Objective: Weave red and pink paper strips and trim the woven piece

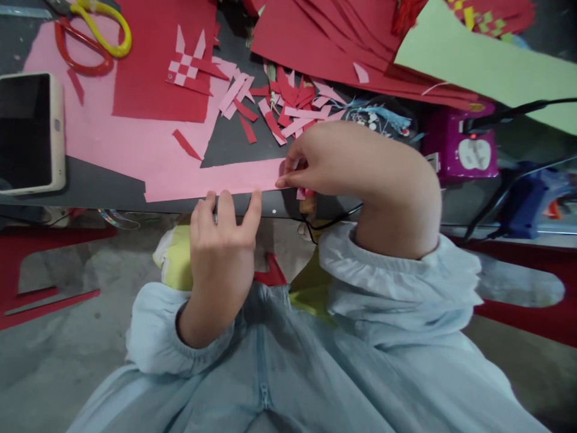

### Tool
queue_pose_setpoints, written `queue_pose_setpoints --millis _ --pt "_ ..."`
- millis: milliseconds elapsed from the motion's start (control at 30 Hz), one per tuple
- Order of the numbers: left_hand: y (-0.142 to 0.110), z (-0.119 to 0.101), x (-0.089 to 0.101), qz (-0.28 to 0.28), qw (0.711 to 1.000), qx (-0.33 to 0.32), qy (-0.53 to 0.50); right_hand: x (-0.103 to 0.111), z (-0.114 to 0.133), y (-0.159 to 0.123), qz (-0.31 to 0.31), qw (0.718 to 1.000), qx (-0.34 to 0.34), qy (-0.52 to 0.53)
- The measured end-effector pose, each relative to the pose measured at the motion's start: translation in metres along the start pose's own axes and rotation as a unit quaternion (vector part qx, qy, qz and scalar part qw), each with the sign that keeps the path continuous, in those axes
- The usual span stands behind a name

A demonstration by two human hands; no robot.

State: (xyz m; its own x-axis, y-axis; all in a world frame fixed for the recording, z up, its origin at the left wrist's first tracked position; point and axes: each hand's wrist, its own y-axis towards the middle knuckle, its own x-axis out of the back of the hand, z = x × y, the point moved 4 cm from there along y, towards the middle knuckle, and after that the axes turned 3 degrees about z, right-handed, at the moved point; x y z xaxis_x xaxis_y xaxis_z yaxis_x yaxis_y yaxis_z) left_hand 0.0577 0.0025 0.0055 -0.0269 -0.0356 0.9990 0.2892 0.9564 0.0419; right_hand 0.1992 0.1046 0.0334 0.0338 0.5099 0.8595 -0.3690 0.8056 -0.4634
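My left hand rests at the near edge of the dark table, fingertips spread on the lower edge of a large pink paper sheet. My right hand is bent inward and pinches the right end of that pink sheet between thumb and fingers; small pink and red bits show under the hand. A pile of cut pink and red paper strips lies just beyond the right hand. A small woven pink-and-red piece sits on a red sheet.
Red and yellow scissors lie at the far left, a phone at the left edge. Stacked red sheets and a green sheet fill the far right. A purple device with black cables and a blue glue gun sit at right.
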Motion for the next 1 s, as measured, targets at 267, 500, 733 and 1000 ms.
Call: queue_pose_setpoints --millis 267,500,733,1000 --pt "0.002 -0.010 0.000 0.000 1.000 0.007 -0.009 0.000 0.003 -0.001 -0.025 1.000 0.000 -0.001" --pt "0.002 -0.014 -0.002 -0.005 1.000 0.018 -0.021 0.001 0.007 -0.004 -0.027 1.000 -0.004 -0.008" --pt "0.000 -0.018 -0.005 -0.003 0.999 0.036 -0.016 -0.001 0.007 -0.003 0.016 1.000 0.010 0.001" --pt "-0.003 -0.019 -0.005 -0.017 0.999 0.029 0.005 -0.006 0.001 0.001 -0.003 1.000 0.009 -0.002"
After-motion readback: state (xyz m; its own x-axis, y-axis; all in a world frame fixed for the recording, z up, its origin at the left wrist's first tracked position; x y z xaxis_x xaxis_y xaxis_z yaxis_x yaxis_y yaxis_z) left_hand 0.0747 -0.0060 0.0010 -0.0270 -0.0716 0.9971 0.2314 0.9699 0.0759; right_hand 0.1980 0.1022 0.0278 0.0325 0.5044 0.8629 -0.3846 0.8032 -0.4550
